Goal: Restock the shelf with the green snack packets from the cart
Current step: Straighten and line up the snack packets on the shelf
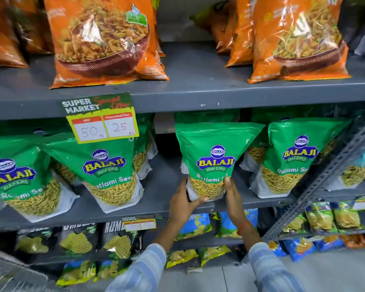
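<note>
A green snack packet (214,157) stands upright on the grey middle shelf (162,199), in the gap between other green packets. My left hand (183,202) grips its lower left corner, and my right hand (233,197) presses its lower right edge. More green packets stand to the left (107,171) and to the right (291,161) on the same shelf. The cart shows only as a blurred wire edge (10,272) at the bottom left.
Orange snack bags (103,39) fill the shelf above. A price tag (101,119) hangs from that shelf's front edge. Black, blue and yellow packets (194,226) sit on the lower shelves. A slanted metal brace (333,175) crosses on the right.
</note>
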